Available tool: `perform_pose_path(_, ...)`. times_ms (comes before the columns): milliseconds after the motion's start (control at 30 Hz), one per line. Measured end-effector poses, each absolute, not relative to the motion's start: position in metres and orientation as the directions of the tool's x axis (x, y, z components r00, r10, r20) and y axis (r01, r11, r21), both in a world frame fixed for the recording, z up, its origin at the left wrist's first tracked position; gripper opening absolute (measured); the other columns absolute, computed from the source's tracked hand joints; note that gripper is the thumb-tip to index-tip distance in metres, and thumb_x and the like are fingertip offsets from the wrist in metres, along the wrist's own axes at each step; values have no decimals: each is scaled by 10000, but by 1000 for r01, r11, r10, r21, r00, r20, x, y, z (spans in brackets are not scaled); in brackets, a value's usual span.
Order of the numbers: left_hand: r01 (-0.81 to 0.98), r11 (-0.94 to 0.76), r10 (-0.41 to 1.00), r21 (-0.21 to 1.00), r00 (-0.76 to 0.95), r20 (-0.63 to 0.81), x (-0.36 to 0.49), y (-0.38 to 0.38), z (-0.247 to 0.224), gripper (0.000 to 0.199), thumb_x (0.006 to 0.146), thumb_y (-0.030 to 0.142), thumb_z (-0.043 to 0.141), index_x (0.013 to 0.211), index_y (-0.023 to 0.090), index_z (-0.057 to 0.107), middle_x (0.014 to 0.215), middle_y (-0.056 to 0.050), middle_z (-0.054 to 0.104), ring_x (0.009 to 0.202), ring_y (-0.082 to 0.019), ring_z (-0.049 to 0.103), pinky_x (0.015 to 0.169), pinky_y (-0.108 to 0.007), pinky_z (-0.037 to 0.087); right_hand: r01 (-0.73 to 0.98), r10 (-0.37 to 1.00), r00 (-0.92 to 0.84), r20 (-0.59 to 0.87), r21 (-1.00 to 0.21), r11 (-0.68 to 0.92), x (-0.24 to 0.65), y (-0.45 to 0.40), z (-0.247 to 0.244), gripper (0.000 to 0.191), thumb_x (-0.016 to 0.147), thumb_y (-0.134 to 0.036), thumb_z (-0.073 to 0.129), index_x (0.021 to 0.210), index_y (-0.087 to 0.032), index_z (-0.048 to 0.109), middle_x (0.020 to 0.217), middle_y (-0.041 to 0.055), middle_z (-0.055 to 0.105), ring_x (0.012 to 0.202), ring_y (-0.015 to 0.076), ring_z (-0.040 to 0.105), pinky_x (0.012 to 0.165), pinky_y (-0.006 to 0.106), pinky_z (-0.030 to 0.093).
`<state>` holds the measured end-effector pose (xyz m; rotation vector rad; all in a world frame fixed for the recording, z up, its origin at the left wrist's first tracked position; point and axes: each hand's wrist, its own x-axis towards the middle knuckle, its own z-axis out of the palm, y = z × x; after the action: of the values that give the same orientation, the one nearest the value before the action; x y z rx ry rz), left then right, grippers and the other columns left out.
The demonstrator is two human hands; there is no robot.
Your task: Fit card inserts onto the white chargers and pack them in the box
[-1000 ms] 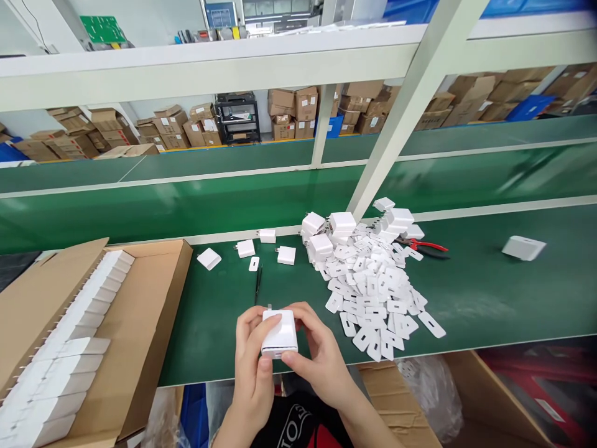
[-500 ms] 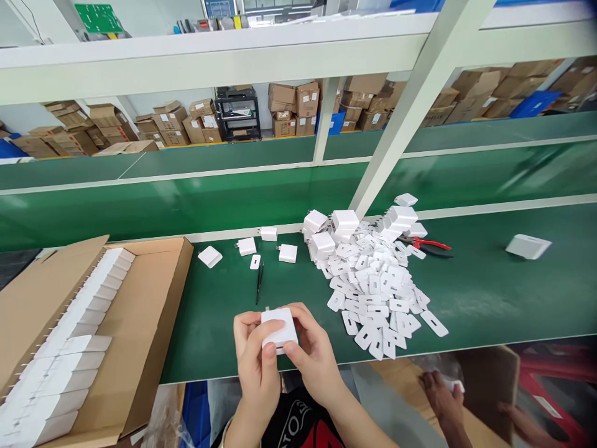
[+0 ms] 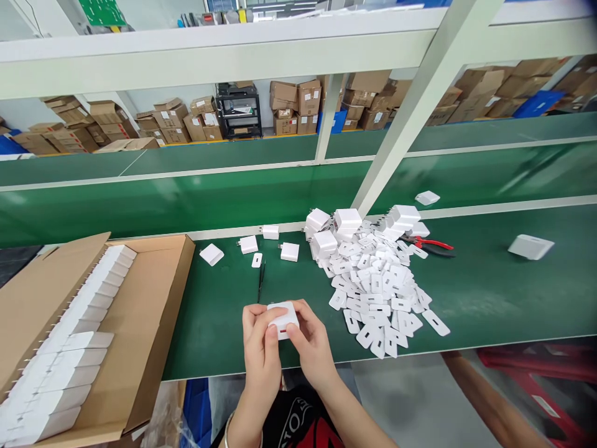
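A white plug charger (image 3: 284,318) is pinched between my two hands above the green bench, its end with a reddish slot facing me. My left hand (image 3: 261,339) grips the left side, fingers over the top and thumb at the near edge. On the opposite side, my right hand (image 3: 311,336) closes round it, thumb by the slotted end. Black tweezers (image 3: 261,280) lie just beyond. Past them are a small white slotted cover (image 3: 256,260) and several loose chargers (image 3: 289,252). To the right spreads a heap of white slotted covers (image 3: 373,292), with more chargers behind it.
An open cardboard box (image 3: 158,330) at left holds a row of white chargers (image 3: 69,361). Red-handled pliers (image 3: 433,244) lie behind the heap. One charger (image 3: 530,247) sits far right. A slanted white post (image 3: 405,118) rises behind the bench. Another person's forearm (image 3: 494,398) shows lower right.
The charger in my hands has tilted, bringing its slotted end into view. A white piece behind the heap has shifted right. The other person's hands and cardboard box have left the lower right.
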<state>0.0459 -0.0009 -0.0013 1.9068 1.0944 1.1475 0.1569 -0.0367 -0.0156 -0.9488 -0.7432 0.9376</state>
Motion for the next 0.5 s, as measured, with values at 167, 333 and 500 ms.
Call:
perform_pose_path(167, 338, -422, 904, 842, 226, 362, 48, 1, -7, 409, 1084, 458, 436, 1054, 229, 774, 1043, -101, 546, 932, -208, 620, 742, -314, 570, -296, 900, 425, 94, -925, 237, 152, -34, -20, 354, 983, -555, 631, 1043, -213, 702, 957, 47, 599, 875, 200, 607, 781, 315, 505)
perform_pose_path(333, 274, -335, 936, 902, 208, 284, 49, -1, -8, 428, 1091, 474, 425, 1044, 240, 781, 1033, -84, 542, 933, -191, 615, 774, -294, 568, -261, 873, 480, 87, -936, 236, 151, -32, -25, 337, 973, -538, 657, 971, -203, 698, 884, 32, 566, 798, 181, 541, 727, 309, 453)
perform_pose_path(500, 264, -314, 933, 912, 266, 244, 47, 0, -7, 467, 1107, 485, 366, 1141, 260, 774, 1091, -86, 546, 975, -190, 623, 811, -297, 569, -289, 882, 466, 68, -931, 224, 150, -31, -27, 335, 973, -538, 657, 1003, -207, 705, 890, 28, 561, 796, 176, 533, 725, 303, 447)
